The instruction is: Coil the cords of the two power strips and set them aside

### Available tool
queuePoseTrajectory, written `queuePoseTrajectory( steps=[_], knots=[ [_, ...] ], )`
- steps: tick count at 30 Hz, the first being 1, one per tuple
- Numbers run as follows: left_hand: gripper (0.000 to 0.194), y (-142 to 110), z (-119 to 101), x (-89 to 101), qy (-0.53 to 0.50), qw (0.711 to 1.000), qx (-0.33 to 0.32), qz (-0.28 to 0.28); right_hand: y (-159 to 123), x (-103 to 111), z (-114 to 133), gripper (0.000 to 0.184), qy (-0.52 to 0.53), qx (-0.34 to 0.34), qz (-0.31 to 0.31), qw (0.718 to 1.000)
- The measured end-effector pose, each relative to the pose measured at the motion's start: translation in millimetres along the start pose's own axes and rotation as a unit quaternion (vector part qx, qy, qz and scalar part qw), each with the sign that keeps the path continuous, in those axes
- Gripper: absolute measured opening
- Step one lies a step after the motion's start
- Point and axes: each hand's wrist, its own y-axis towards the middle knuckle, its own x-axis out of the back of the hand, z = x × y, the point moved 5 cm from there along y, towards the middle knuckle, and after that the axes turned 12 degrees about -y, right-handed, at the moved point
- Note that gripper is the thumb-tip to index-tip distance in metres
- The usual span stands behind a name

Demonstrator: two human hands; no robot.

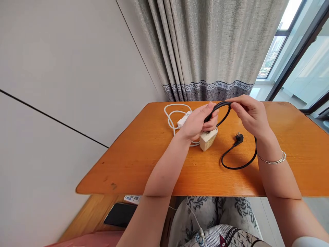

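A black power cord (223, 120) is looped between my two hands above the table. My left hand (202, 120) is closed around the gathered loops. My right hand (248, 113) pinches the same cord between thumb and fingers at the loop's right end. From there the cord drops behind my right wrist and curves over the tabletop to its black plug (239, 138), whose prongs point up. Just below my left hand is a cream-coloured box (208, 139), partly hidden by the fingers. Behind that hand lies a white cable (168, 116) with a white block (183, 120).
The orange wooden table (128, 164) has its front edge close to my lap. A grey curtain (213, 44) hangs behind it, with a pale wall panel (64, 68) on the left. Below the table's left front lies a black phone-like slab (120, 214). A thin white cable (196, 219) crosses my lap.
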Motion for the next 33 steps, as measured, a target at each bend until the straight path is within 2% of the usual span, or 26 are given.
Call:
queuePoseTrajectory(
  steps=[7, 10, 13, 16, 19, 23, 25, 26, 28, 30, 31, 33],
  knots=[
    [0.060, -2, 2, -4.4, -0.030, 0.998, 0.050, 0.011, -1, 0, 7, 0.030, -0.058, 0.025, -0.062, 0.996],
    [0.060, -4, 4, -7.7, -0.038, 0.996, 0.080, 0.023, -2, 1, 11, 0.032, -0.042, 0.030, -0.061, 0.997],
    [0.060, -5, 4, -8.0, -0.061, 0.994, 0.085, 0.011, -2, -1, 9, 0.034, -0.011, 0.011, -0.034, 0.999],
    [0.060, -6, -2, -5.6, -0.098, 0.993, 0.056, -0.018, -3, -8, 1, 0.032, 0.034, -0.041, 0.026, 0.998],
    [0.059, -6, -13, -0.5, -0.131, 0.989, 0.005, -0.064, -6, -19, -5, 0.028, 0.069, -0.091, 0.126, 0.985],
    [0.059, -7, -29, 13.1, -0.138, 0.980, -0.070, -0.125, -13, -31, -3, 0.045, 0.100, -0.137, 0.261, 0.950],
    [0.059, -8, -39, 23.4, -0.124, 0.974, -0.117, -0.149, -16, -35, -2, 0.054, 0.145, -0.152, 0.290, 0.934],
    [0.058, -9, -44, 28.8, -0.114, 0.971, -0.141, -0.158, -15, -35, -3, 0.057, 0.167, -0.153, 0.283, 0.932],
    [0.058, -11, -54, 38.5, -0.092, 0.963, -0.184, -0.173, -11, -33, -7, 0.057, 0.193, -0.148, 0.223, 0.944],
    [0.057, -12, -61, 45.2, -0.078, 0.957, -0.210, -0.184, -8, -28, -14, 0.049, 0.180, -0.149, 0.147, 0.961],
    [0.057, -12, -62, 46.9, -0.078, 0.955, -0.217, -0.186, -8, -27, -17, 0.045, 0.159, -0.157, 0.129, 0.966],
    [0.056, -11, -62, 46.5, -0.093, 0.954, -0.223, -0.180, -9, -29, -18, 0.040, 0.101, -0.173, 0.150, 0.968]
  ],
)
